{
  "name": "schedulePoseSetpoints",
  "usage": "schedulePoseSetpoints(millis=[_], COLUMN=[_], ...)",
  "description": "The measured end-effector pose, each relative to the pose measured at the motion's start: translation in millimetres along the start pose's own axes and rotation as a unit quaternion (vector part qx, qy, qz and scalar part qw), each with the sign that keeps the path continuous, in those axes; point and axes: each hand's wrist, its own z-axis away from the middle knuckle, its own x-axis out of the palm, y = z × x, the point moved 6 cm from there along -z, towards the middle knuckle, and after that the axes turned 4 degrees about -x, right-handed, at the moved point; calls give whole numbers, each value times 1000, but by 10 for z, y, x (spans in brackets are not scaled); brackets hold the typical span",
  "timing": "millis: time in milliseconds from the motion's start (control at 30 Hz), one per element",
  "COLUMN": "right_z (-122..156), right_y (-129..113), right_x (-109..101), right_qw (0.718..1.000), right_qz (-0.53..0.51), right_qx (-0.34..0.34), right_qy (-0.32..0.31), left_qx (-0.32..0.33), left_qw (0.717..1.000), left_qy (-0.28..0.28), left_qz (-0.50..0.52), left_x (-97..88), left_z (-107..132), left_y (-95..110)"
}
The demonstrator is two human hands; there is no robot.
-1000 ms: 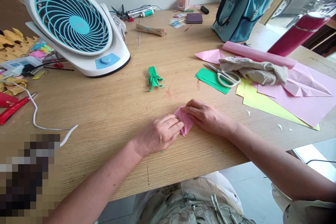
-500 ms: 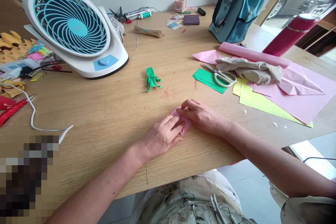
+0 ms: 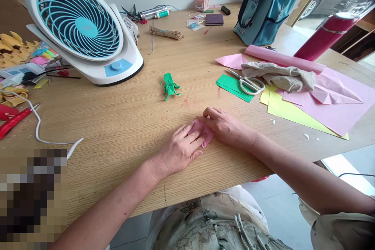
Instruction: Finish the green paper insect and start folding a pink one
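Note:
A small folded pink paper lies on the wooden table near its front edge. My left hand rests on the paper's left part with its fingers flat and together, pressing it down. My right hand covers the paper's right side, fingertips bent onto the fold. Only a small strip of pink shows between the two hands. A finished green origami figure sits on the table a little beyond them.
A white and teal fan stands at the back left. White-handled scissors lie on green paper, beside a cloth and pink and yellow sheets. A teal bag and red flask stand at the back right. A white cable crosses the left.
Both hands stay on the pink paper. My left fingers have slid a little further over it, so less pink shows. The camera view shifted slightly.

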Motion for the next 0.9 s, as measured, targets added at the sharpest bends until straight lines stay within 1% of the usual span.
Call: schedulePoseSetpoints(millis=[167,267,500,667,733,767,833,867,900], right_z=[11,21,18,25,55,79,151,185,208], right_y=[4,3,-7,3,60,113,261,320,360], right_x=[19,30,33,-15,-89,-135,-227,-255,-261], right_qw=[1000,1000,1000,999,996,991,976,968,965], right_qz=[0,1,-2,-36,-82,-108,-136,-142,-146], right_qx=[-3,-7,-8,0,24,48,123,151,167], right_qy=[3,-6,-11,8,36,60,120,139,143], left_qx=[-5,-2,-3,3,1,0,0,1,1], left_qw=[1000,1000,997,995,995,996,996,996,996], left_qy=[-7,-15,-81,-94,-93,-91,-83,-80,-77], left_qz=[-1,9,19,29,28,27,28,30,34], left_x=[58,95,116,108,113,116,117,116,112], left_z=[39,68,101,106,110,112,119,124,130], left_y=[-30,-46,-32,-24,-26,-26,-27,-28,-33])
